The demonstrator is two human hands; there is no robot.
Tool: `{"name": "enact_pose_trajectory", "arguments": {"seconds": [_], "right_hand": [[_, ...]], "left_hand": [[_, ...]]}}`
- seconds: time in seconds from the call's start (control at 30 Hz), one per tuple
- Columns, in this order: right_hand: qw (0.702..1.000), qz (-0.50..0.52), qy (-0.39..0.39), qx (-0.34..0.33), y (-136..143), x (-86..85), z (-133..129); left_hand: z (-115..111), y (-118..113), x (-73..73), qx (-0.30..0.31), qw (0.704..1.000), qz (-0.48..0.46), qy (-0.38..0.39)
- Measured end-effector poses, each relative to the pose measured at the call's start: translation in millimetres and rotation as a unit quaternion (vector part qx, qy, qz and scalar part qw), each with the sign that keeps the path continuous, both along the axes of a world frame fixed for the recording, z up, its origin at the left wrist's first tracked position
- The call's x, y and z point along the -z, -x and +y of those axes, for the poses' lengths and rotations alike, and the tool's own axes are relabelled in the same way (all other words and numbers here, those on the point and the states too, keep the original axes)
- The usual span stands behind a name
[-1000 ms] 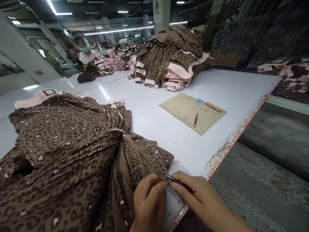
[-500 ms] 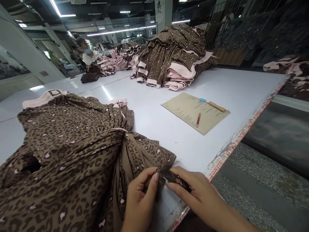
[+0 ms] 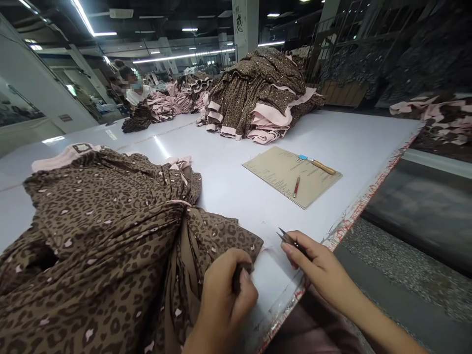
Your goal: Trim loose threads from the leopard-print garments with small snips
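A large heap of brown leopard-print garments [image 3: 110,236] with pink bands lies across the left and front of the table. My left hand [image 3: 228,292] is closed on a dark fold of this cloth at the heap's right corner. Apart from the cloth, to the right, my right hand [image 3: 313,260] grips a pair of thread snips [image 3: 291,239]. Their two dark pointed blades stand slightly apart and point to the upper left, over the white table [image 3: 217,182].
A brown paper pad [image 3: 269,169] carries a red pen [image 3: 296,186] and a wooden-handled tool [image 3: 323,167]. Behind it rises a leopard-print pile [image 3: 254,83] with pink edges. A masked person [image 3: 136,93] is at the far left. The table's taped edge [image 3: 350,221] runs along the right.
My right hand with the snips has drawn away from the cloth to the right and up. My left hand has curled further over the fabric. The view has shifted slightly.
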State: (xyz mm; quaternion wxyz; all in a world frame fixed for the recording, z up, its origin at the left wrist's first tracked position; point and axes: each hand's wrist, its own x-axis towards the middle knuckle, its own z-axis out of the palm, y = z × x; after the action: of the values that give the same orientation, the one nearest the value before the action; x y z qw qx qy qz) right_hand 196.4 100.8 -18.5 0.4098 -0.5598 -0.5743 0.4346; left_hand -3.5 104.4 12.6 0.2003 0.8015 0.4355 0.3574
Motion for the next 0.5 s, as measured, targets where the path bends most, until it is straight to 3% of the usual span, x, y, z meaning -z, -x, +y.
{"name": "enact_pose_trajectory", "arguments": {"seconds": [0.1,0.17,0.23,0.37,0.5], "right_hand": [[1.000,0.027,0.002,0.013,0.4,0.9,0.1],[0.999,0.048,0.010,0.007,4.5,2.2,-0.8],[0.998,0.060,0.016,0.001,8.2,3.7,-2.2],[0.999,0.042,0.020,0.004,7.0,6.8,-5.6],[0.999,0.030,0.022,0.004,-0.4,13.9,-7.8]], "left_hand": [[12.9,-27.7,6.8,-0.068,0.982,0.164,0.063],[21.6,-45.6,16.8,-0.107,0.945,0.298,0.075],[28.1,-57.1,25.4,-0.134,0.918,0.365,0.082],[28.7,-51.4,29.6,-0.136,0.917,0.365,0.090],[13.5,-14.0,35.5,-0.099,0.939,0.312,0.101]]}}
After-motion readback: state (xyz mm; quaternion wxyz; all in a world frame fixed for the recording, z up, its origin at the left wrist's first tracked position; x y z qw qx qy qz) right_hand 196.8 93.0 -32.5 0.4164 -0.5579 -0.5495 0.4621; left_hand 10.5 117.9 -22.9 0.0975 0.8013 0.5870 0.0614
